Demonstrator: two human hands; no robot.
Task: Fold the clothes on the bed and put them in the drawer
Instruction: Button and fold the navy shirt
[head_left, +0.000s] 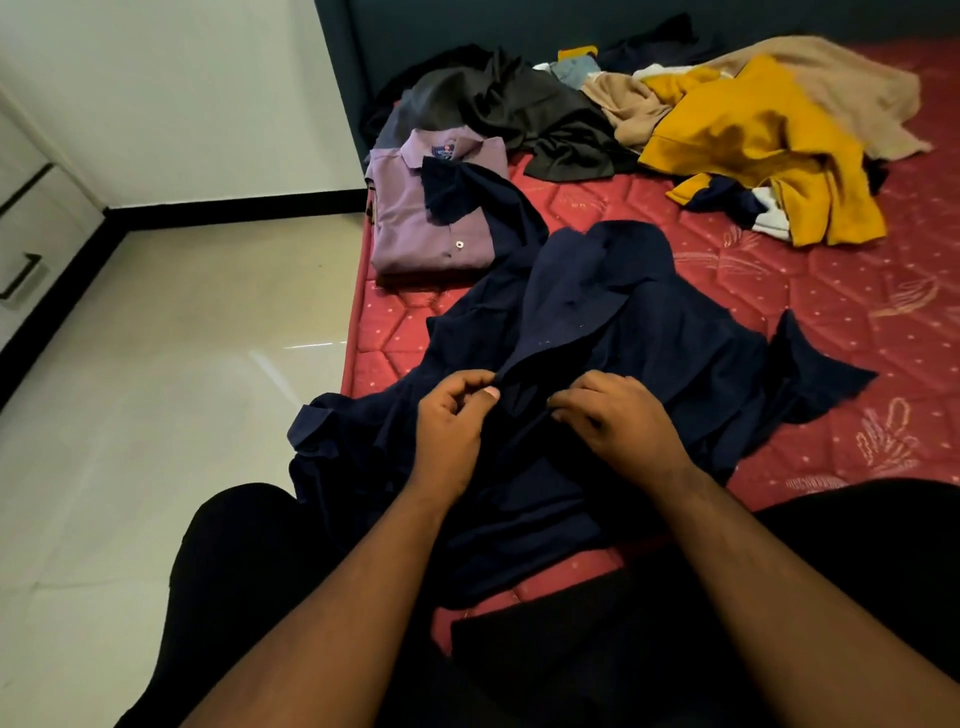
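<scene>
A spread shirt (597, 332) lies on the bed (857, 322) just before the person, both hands at its middle. Behind it to the left sits a folded shirt (426, 218), one sleeve of the spread shirt overlapping it. A heap of unfolded clothes (675, 114) lies behind, toward the right. What may be a drawer unit (26, 249) stands far left, across the floor (182, 364).

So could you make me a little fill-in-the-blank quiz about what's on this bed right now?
1. Both hands, the left hand and the right hand, pinch the front of a ______ blue shirt.
2. The one shirt already folded is ______ in colour.
3. The mattress is ______ with a quilted pattern.
4. In the unfolded pile, the brightest garment is ______.

Missing words: navy; purple; red; yellow
</scene>
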